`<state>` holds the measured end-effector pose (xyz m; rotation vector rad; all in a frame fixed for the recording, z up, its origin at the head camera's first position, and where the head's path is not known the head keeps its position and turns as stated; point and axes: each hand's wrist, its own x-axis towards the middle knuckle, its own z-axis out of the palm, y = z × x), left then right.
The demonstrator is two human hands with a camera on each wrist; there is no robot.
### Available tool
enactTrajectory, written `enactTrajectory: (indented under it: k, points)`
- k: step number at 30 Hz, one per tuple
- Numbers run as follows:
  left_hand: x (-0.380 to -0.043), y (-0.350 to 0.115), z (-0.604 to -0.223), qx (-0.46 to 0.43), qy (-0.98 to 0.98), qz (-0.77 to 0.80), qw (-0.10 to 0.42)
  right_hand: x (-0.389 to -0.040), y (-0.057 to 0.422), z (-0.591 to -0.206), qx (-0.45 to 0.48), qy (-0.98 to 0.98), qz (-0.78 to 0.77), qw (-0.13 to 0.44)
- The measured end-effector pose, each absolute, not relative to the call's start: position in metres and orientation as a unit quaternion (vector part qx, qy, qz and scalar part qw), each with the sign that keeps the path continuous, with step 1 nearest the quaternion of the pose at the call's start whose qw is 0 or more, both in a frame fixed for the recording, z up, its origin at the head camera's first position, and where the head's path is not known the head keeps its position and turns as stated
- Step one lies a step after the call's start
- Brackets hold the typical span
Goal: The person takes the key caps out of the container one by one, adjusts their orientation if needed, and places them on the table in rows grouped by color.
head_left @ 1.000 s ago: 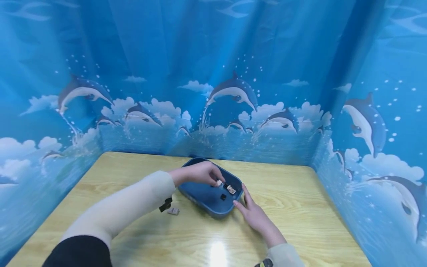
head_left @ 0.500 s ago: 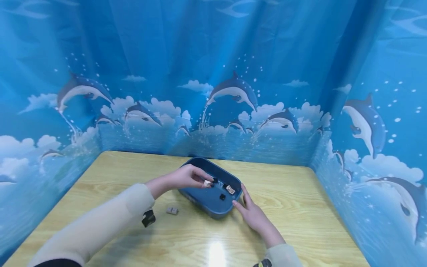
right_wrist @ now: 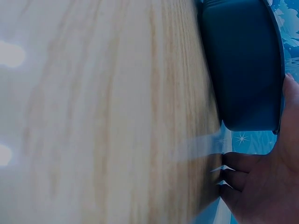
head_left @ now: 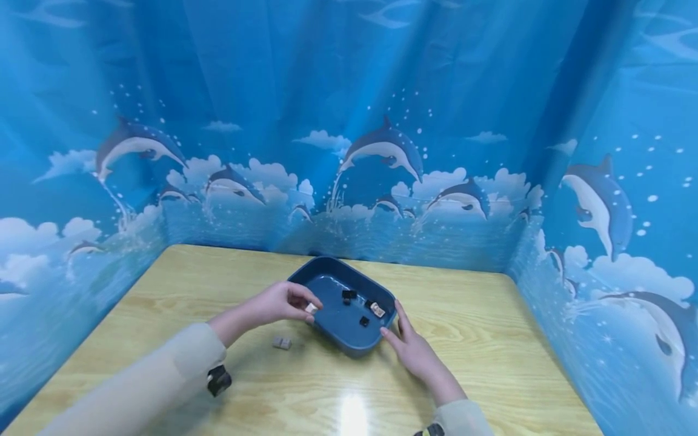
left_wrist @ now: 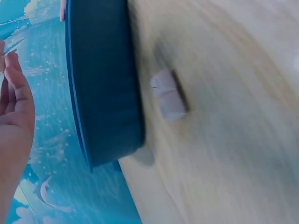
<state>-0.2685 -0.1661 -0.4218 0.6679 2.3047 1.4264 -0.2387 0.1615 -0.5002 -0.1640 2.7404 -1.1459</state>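
Observation:
My left hand (head_left: 291, 303) pinches a small whitish block (head_left: 311, 308) between thumb and fingertips, at the left rim of a dark blue plastic bin (head_left: 335, 327). Inside the bin lie another pale block (head_left: 377, 310) and several small black pieces (head_left: 364, 321). My right hand (head_left: 414, 348) rests against the bin's near right corner. Its thumb touches the rim, and in the right wrist view the other fingers (right_wrist: 240, 162) stretch down to the tabletop. Two pale pieces (left_wrist: 168, 95) lie end to end on the table, left of the bin; I cannot tell whether they are joined.
The bin stands at an angle on a light wood-grain table (head_left: 463, 339), near its back edge. A blue curtain (head_left: 262, 121) printed with dolphins encloses the back and both sides. A bright reflection shows on the table's front part.
My left hand has drawn leftward from inside the bin to its left rim, carrying the whitish block. The black pieces it covered are now visible. My right hand has stayed at the corner.

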Motion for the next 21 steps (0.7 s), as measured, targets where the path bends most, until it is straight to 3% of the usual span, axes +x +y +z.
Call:
enactTrajectory:
  k: [8,21]
  points:
    - [-0.255,-0.185,-0.435,0.199,0.807,0.526,0.180,-0.239,0.161,-0.502,-0.057,0.919,-0.381,0.088]
    - [-0.240,-0.220,-0.456,0.140,0.851,0.497,0.098,-0.240,0.163,-0.499,-0.067,0.917,-0.383,0.086]
